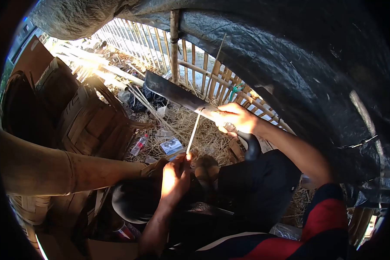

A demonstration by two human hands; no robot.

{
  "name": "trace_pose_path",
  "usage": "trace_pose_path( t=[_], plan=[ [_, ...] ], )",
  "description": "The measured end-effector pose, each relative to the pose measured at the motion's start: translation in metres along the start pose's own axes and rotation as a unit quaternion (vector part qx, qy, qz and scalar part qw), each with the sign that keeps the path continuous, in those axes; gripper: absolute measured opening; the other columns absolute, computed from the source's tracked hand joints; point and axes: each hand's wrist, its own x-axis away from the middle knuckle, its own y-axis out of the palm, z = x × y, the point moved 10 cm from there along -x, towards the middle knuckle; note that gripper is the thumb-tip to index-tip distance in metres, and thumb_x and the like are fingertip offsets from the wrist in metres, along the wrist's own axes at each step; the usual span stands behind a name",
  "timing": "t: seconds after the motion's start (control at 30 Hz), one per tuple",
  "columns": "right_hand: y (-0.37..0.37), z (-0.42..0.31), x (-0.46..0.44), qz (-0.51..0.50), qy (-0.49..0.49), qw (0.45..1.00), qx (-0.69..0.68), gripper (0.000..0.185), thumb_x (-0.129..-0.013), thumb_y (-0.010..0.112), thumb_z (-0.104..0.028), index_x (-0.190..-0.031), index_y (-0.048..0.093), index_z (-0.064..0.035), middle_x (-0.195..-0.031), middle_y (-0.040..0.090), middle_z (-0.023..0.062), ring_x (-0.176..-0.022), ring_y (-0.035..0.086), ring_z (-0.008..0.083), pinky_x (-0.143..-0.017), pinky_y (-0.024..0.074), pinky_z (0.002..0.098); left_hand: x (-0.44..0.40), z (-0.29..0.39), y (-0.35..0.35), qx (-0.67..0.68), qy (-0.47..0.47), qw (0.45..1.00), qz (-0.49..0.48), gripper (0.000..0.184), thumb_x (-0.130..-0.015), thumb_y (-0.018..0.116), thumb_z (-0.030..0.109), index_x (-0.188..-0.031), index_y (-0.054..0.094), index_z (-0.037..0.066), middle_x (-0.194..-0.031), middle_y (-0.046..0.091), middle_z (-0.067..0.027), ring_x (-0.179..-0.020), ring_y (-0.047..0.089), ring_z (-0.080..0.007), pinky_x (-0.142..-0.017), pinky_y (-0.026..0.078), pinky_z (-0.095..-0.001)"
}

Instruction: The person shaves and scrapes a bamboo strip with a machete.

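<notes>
My right hand (239,118) is wrapped round a machete (175,93), close to where the blade meets its dark curved handle (251,146). The broad blade points up and to the left. Lower down, my left hand (176,175) pinches a thin bamboo strip (193,133) between thumb and fingers. This strip rises to the machete and meets the blade near my right hand. A thin length beyond the blade lines up with it and appears to be the same strip. Both hands are above my dark-clothed lap.
A thick bamboo pole (69,173) juts in from the left. Behind it stand woven bamboo baskets (97,121). Shavings (177,123) cover the ground, with a plastic bottle (139,144) among them. A bamboo fence (203,69) and black tarpaulin (286,65) border the right side.
</notes>
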Motion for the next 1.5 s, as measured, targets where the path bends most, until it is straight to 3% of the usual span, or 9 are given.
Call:
trace_pose_path(
  t=[0.3, 0.4, 0.6, 0.7, 0.87, 1.1, 1.27, 1.4, 1.5],
  plan=[
    [-0.039, -0.035, -0.002, 0.192, -0.05, 0.979, -0.043, 0.026, -0.093, 0.06, -0.031, -0.094, 0.055, -0.0056, -0.063, 0.054, 0.0033, -0.043, 0.047, 0.0097, -0.041, 0.0398, 0.0243, 0.016, 0.01, 0.027, 0.144, -0.009, 0.982, -0.125, 0.027, -0.099, 0.051, 0.021, -0.117, 0.058, 0.002, -0.066, 0.039, 0.01, -0.055, 0.029, 0.0009, -0.049, 0.022, -0.0172],
    [-0.033, -0.039, -0.008, 0.182, -0.064, 0.98, -0.04, 0.024, -0.093, 0.059, -0.029, -0.096, 0.056, -0.0056, -0.065, 0.056, 0.0022, -0.044, 0.048, 0.0079, -0.041, 0.0403, 0.0237, 0.025, 0.009, 0.03, 0.191, -0.058, 0.964, -0.174, 0.034, -0.099, 0.05, 0.025, -0.125, 0.051, 0.003, -0.066, 0.037, 0.0094, -0.054, 0.033, 0.0012, -0.047, 0.025, -0.0161],
    [0.012, -0.104, -0.012, 0.145, -0.17, 0.975, 0.018, 0.021, -0.097, 0.052, -0.023, -0.097, 0.057, -0.0032, -0.065, 0.055, 0.0023, -0.045, 0.048, 0.0068, -0.041, 0.039, 0.0225, 0.039, 0.016, -0.002, 0.246, -0.101, 0.957, -0.118, 0.031, -0.1, 0.049, 0.028, -0.119, 0.053, 0.004, -0.067, 0.039, 0.0075, -0.052, 0.032, 0.0003, -0.045, 0.026, -0.0157],
    [0.03, -0.13, -0.011, 0.13, -0.208, 0.969, 0.012, 0.019, -0.097, 0.052, -0.02, -0.09, 0.054, -0.0025, -0.065, 0.054, 0.0021, -0.046, 0.047, 0.0072, -0.041, 0.0377, 0.0231, 0.059, 0.003, -0.01, 0.305, -0.069, 0.936, -0.163, 0.031, -0.101, 0.045, 0.028, -0.116, 0.054, 0.003, -0.067, 0.039, 0.0065, -0.051, 0.031, -0.0007, -0.043, 0.025, -0.0167],
    [0.047, -0.153, -0.004, 0.121, -0.257, 0.959, -0.012, 0.02, -0.097, 0.052, -0.02, -0.09, 0.053, -0.0018, -0.064, 0.053, 0.0025, -0.044, 0.045, 0.0078, -0.04, 0.0358, 0.023, 0.085, 0.012, -0.014, 0.264, -0.029, 0.956, -0.122, 0.03, -0.102, 0.041, 0.026, -0.105, 0.055, 0.0, -0.061, 0.036, 0.0046, -0.047, 0.031, -0.0029, -0.041, 0.026, -0.0199],
    [0.069, -0.174, 0.038, 0.137, -0.349, 0.927, 0.013, 0.017, -0.097, 0.052, -0.018, -0.099, 0.054, -0.0015, -0.064, 0.054, 0.0032, -0.045, 0.046, 0.0083, -0.042, 0.0369, 0.0231, 0.082, 0.04, -0.009, 0.304, 0.032, 0.951, -0.047, 0.022, -0.102, 0.043, 0.023, -0.101, 0.054, 0.003, -0.064, 0.04, 0.0071, -0.051, 0.033, -0.0003, -0.045, 0.027, -0.0184],
    [0.084, -0.14, 0.08, 0.169, -0.316, 0.93, -0.082, 0.019, -0.093, 0.059, -0.017, -0.099, 0.056, -0.0002, -0.066, 0.055, 0.0048, -0.047, 0.049, 0.0099, -0.045, 0.0398, 0.0238, 0.055, 0.059, 0.002, 0.328, 0.087, 0.94, -0.025, 0.025, -0.102, 0.043, 0.021, -0.115, 0.052, 0.003, -0.068, 0.041, 0.0054, -0.054, 0.035, -0.0013, -0.046, 0.03, -0.0178],
    [0.092, -0.107, 0.099, 0.154, -0.268, 0.935, -0.174, 0.036, -0.09, 0.061, -0.013, -0.122, 0.053, 0.0001, -0.067, 0.054, 0.0055, -0.047, 0.049, 0.0124, -0.045, 0.0399, 0.0251, 0.028, 0.071, 0.001, 0.26, 0.14, 0.955, 0.001, 0.027, -0.101, 0.047, 0.022, -0.118, 0.057, 0.003, -0.075, 0.046, 0.0044, -0.068, 0.043, -0.0044, -0.063, 0.039, -0.0214],
    [0.09, -0.091, 0.104, 0.151, -0.255, 0.924, -0.242, 0.035, -0.09, 0.06, -0.012, -0.122, 0.052, -0.0004, -0.067, 0.054, 0.0059, -0.049, 0.05, 0.0137, -0.046, 0.0409, 0.0262, 0.018, 0.078, 0.005, 0.197, 0.171, 0.965, -0.02, 0.031, -0.1, 0.05, 0.023, -0.119, 0.059, 0.001, -0.078, 0.048, 0.0042, -0.075, 0.045, -0.0054, -0.072, 0.041, -0.0222]
  ],
)
